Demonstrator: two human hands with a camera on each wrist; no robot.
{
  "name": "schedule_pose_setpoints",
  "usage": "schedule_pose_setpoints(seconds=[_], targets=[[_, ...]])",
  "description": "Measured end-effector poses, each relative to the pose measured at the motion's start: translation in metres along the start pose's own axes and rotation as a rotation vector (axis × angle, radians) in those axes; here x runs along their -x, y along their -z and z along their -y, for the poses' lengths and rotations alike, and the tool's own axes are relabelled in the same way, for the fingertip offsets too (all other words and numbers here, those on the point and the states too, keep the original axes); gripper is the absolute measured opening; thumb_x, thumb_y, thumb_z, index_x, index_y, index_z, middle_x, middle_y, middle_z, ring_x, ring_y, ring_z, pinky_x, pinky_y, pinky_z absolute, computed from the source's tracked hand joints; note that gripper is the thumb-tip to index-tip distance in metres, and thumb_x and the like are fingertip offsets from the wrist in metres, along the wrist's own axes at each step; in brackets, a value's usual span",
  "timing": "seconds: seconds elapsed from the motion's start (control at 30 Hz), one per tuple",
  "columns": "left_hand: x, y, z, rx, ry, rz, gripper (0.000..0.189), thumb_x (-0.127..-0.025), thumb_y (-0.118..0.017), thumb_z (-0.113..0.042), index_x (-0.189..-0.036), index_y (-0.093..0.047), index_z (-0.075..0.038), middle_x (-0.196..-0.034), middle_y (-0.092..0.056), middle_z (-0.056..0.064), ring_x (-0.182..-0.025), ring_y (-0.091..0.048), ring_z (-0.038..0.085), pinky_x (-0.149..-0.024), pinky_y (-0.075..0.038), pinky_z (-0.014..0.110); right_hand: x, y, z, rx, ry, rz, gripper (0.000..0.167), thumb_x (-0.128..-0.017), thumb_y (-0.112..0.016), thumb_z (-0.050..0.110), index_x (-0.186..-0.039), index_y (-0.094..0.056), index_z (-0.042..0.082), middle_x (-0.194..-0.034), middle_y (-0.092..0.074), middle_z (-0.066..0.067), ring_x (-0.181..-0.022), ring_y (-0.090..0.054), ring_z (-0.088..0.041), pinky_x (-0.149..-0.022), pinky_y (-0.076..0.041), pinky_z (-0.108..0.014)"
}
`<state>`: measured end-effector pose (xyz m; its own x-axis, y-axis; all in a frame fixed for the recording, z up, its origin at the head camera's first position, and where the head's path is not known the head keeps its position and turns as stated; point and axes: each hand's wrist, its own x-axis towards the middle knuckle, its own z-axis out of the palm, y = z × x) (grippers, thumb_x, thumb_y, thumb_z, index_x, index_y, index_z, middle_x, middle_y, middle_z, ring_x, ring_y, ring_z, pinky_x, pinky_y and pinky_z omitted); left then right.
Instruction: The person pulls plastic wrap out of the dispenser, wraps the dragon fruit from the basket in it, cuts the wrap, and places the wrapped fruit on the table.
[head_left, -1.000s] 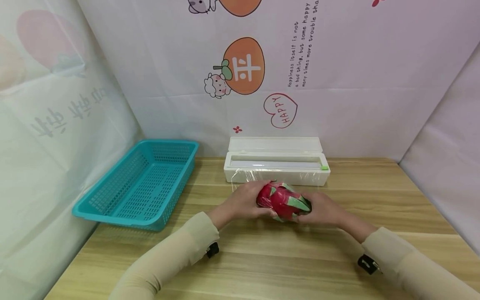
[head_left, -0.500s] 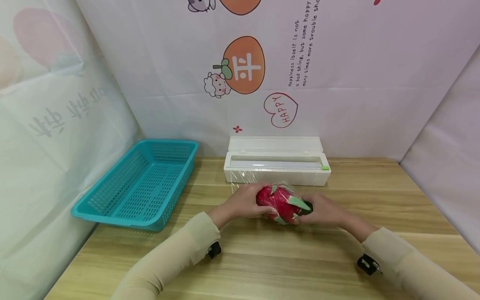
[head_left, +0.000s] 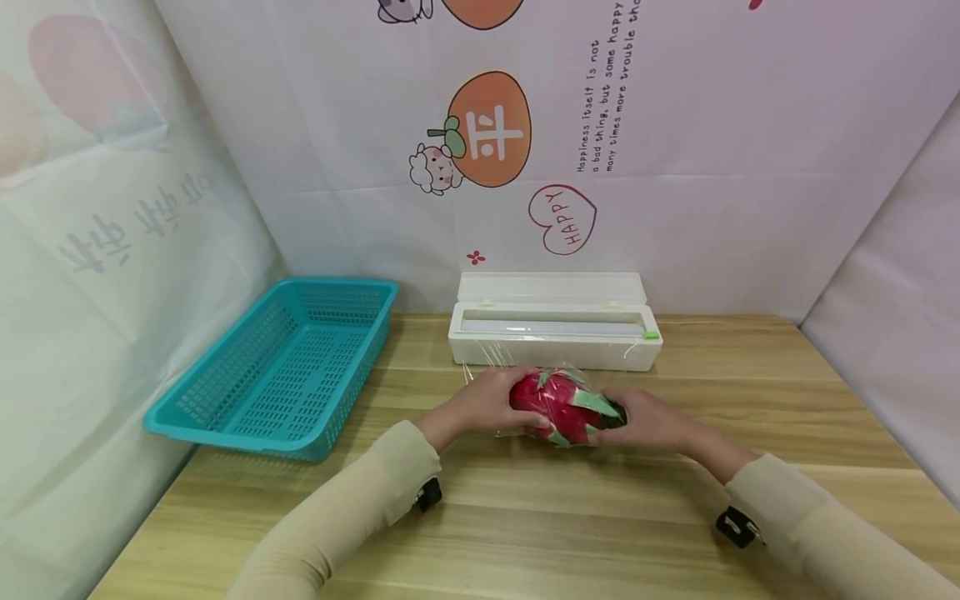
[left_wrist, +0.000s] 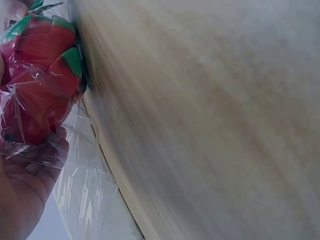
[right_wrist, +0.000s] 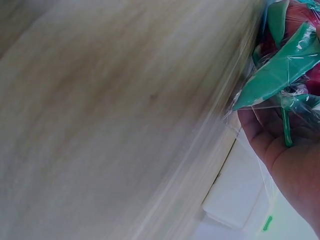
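A red dragon fruit (head_left: 558, 407) with green scales is held between both hands near the middle of the table. Clear plastic film (left_wrist: 30, 107) covers it, wrinkled and shiny in the left wrist view. My left hand (head_left: 491, 402) grips its left end, the thumb on the near side and the other fingers behind. Around the right end, by the green leaf tips (right_wrist: 280, 70), curls my right hand (head_left: 648, 421). Loose film stretches beside the left hand toward a white cling film box (head_left: 555, 354), which stands just behind the fruit with its lid up.
At the left stands a teal perforated basket (head_left: 348, 375). The cling film box has a green slider (head_left: 650, 335) at its right end. White printed cloth (head_left: 337, 167) walls off the back and both sides of the wooden table (head_left: 600, 533).
The dragon fruit has turned slightly between the hands, so its green scales lie differently. It sits a little nearer to me than a second ago. Both hands still hold it.
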<state>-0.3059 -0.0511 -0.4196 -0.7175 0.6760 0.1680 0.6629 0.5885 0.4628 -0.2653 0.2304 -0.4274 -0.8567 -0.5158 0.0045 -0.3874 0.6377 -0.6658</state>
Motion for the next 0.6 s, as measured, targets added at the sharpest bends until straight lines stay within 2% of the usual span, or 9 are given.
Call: schedule_pose_setpoints(seconds=[0.2, 0.3, 0.4, 0.47, 0.53, 0.6], targets=[[-0.001, 0.0, 0.002, -0.003, -0.009, 0.017, 0.083, -0.078, -0.072, -0.061, -0.141, -0.048, -0.013, -0.128, -0.06, 0.005, -0.11, -0.058, 0.015, -0.09, -0.049, 0.027, 0.005, 0.0, 0.0, 0.062, 0.028, -0.025, 0.082, -0.082, -0.074, 0.049, -0.14, -0.044, -0.002, -0.121, -0.059, -0.01, -0.104, -0.056, -0.022, -0.086, -0.049, -0.043], [-0.001, 0.0, 0.002, 0.013, -0.012, 0.025, 0.084, -0.078, -0.072, -0.06, -0.142, -0.048, -0.011, -0.129, -0.06, 0.005, -0.111, -0.057, 0.014, -0.091, -0.049, 0.026, 0.008, 0.001, 0.003, 0.105, 0.053, -0.062, 0.092, -0.081, -0.074, 0.052, -0.143, -0.038, -0.005, -0.13, -0.055, -0.019, -0.114, -0.055, -0.032, -0.093, -0.046, -0.051], [-0.002, 0.001, 0.003, 0.024, -0.013, 0.031, 0.084, -0.079, -0.071, -0.06, -0.142, -0.048, -0.01, -0.128, -0.06, 0.005, -0.111, -0.058, 0.013, -0.09, -0.049, 0.025, 0.011, 0.003, 0.007, 0.177, 0.078, -0.119, 0.103, -0.078, -0.074, 0.057, -0.146, -0.03, -0.007, -0.141, -0.045, -0.025, -0.125, -0.046, -0.042, -0.098, -0.041, -0.058], [-0.002, 0.002, 0.003, 0.026, -0.012, 0.036, 0.084, -0.079, -0.071, -0.06, -0.142, -0.048, -0.011, -0.128, -0.06, 0.004, -0.11, -0.058, 0.012, -0.09, -0.049, 0.024, 0.013, 0.004, 0.009, 0.221, 0.099, -0.166, 0.107, -0.076, -0.075, 0.059, -0.148, -0.027, -0.005, -0.145, -0.04, -0.025, -0.13, -0.041, -0.044, -0.1, -0.039, -0.059], [-0.002, 0.003, 0.003, 0.029, -0.009, 0.042, 0.084, -0.078, -0.071, -0.061, -0.142, -0.048, -0.011, -0.127, -0.06, 0.003, -0.109, -0.058, 0.011, -0.089, -0.049, 0.023, 0.014, 0.005, 0.011, 0.273, 0.151, -0.212, 0.108, -0.074, -0.076, 0.059, -0.149, -0.028, -0.003, -0.147, -0.038, -0.023, -0.132, -0.039, -0.043, -0.101, -0.038, -0.059], [-0.002, 0.003, 0.003, 0.034, -0.007, 0.047, 0.084, -0.078, -0.071, -0.061, -0.142, -0.047, -0.011, -0.127, -0.06, 0.003, -0.108, -0.058, 0.011, -0.089, -0.049, 0.023, 0.014, 0.005, 0.011, 0.337, 0.241, -0.239, 0.107, -0.073, -0.079, 0.056, -0.149, -0.028, 0.0, -0.147, -0.039, -0.022, -0.132, -0.04, -0.04, -0.101, -0.038, -0.057]])
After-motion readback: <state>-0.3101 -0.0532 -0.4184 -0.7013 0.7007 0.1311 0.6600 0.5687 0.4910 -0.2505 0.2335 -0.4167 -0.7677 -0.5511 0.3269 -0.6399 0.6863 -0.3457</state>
